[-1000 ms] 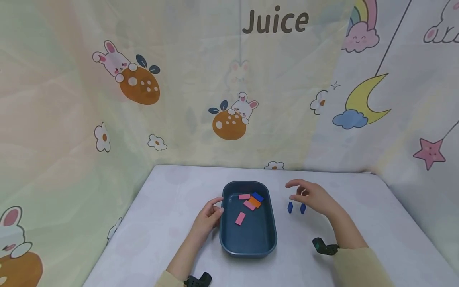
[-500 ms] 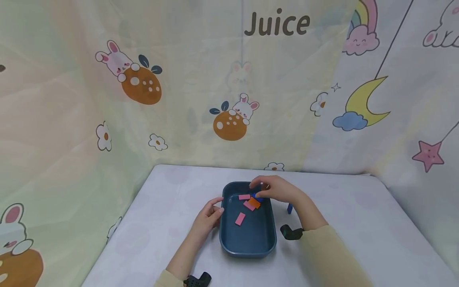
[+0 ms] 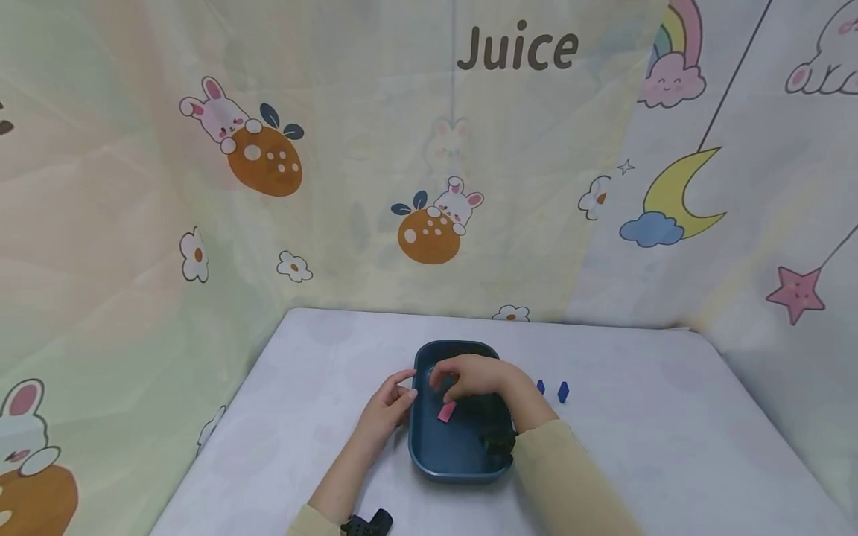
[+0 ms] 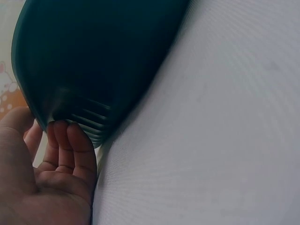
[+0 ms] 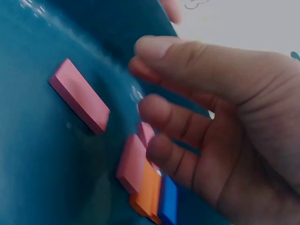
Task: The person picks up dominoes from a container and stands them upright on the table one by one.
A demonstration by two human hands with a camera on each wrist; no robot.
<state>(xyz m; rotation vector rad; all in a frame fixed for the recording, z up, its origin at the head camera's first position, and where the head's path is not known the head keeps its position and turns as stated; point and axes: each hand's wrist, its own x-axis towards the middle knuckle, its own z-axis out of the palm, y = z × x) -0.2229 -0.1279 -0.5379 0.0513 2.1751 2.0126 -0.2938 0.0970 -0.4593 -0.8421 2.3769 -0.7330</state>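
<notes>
A dark blue tray (image 3: 429, 461) lies on the white table. My left hand (image 3: 409, 387) grips its left rim, thumb on top; the fingers (image 4: 70, 140) curl against the tray's outer wall (image 4: 93, 56). My right hand (image 3: 442, 383) hovers inside the tray, loosely curled and holding nothing that I can see. Below the right hand (image 5: 140, 79) lie a pink block (image 5: 79, 101), a second pink block (image 5: 131, 161), an orange block (image 5: 150, 190) and a blue block (image 5: 168, 201). The lone pink block (image 3: 446, 412) shows just under the fingers. Two small blue blocks (image 3: 563, 391) stand on the table right of the tray.
Cartoon-printed cloth walls close off the back and both sides of the table (image 3: 657, 417). A black wrist mount (image 3: 365, 525) sits on my left arm and another (image 3: 499, 443) on my right arm over the tray.
My right hand has moved left from the two standing blue blocks into the tray, ending over its left half. The left hand has stayed on the rim.
</notes>
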